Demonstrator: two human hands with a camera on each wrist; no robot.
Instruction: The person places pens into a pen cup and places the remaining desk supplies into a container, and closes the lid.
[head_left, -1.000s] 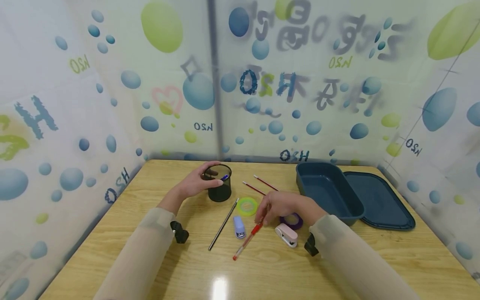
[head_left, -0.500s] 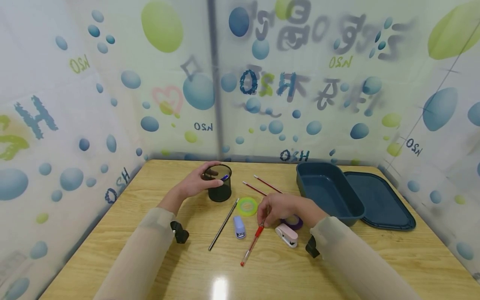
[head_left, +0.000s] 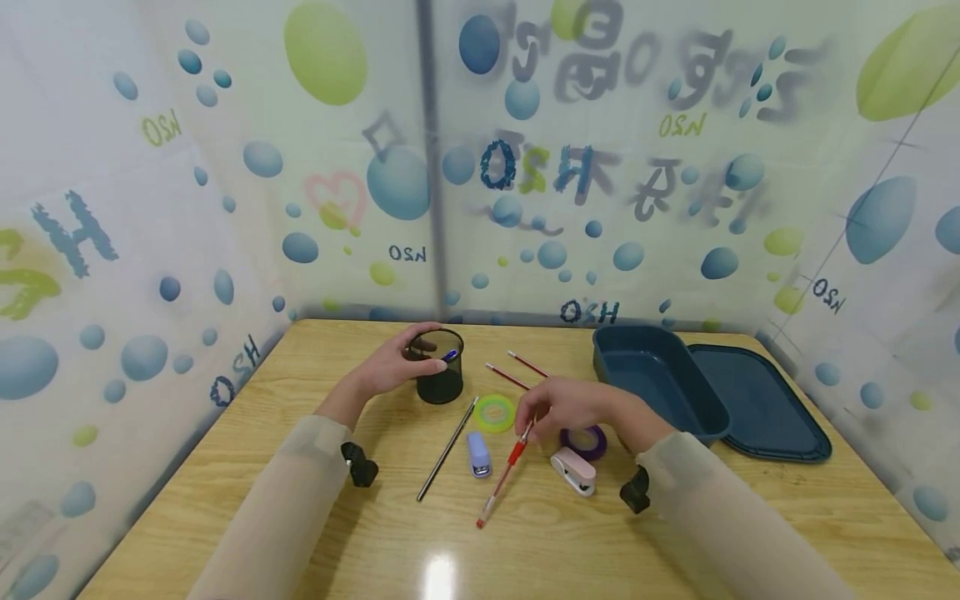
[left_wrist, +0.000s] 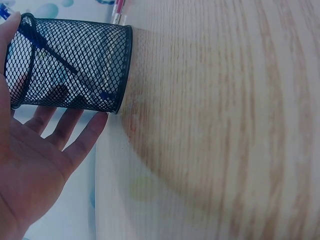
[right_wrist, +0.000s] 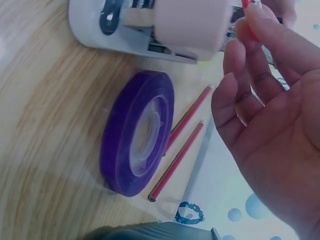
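A black mesh pen cup [head_left: 439, 379] stands upright at the back left, a blue pen [left_wrist: 60, 60] leaning inside it. My left hand [head_left: 390, 364] holds the cup, thumb at the near rim and fingers round the far side. Between thumb and fingertips, my right hand [head_left: 562, 406] pinches a red gel pen [head_left: 516, 452], its other end slanting down toward me. Beneath and beside that hand are a purple tape roll [right_wrist: 135, 135] and a pink stapler [head_left: 573, 471]. To its left lie a lavender stapler [head_left: 478, 454] and a yellow-green tape roll [head_left: 494, 413].
A dark pencil [head_left: 447, 448] lies left of the lavender stapler. Two red pencils [right_wrist: 176, 162] lie behind my right hand. At the right stand a dark blue bin [head_left: 660, 379] and its flat lid [head_left: 765, 404]. Printed curtains enclose the wooden table [head_left: 337, 533].
The red pen's lower end has swung right and toward me, then slightly back, as my right hand shifts a little right and up. My left hand and the cup stay put.
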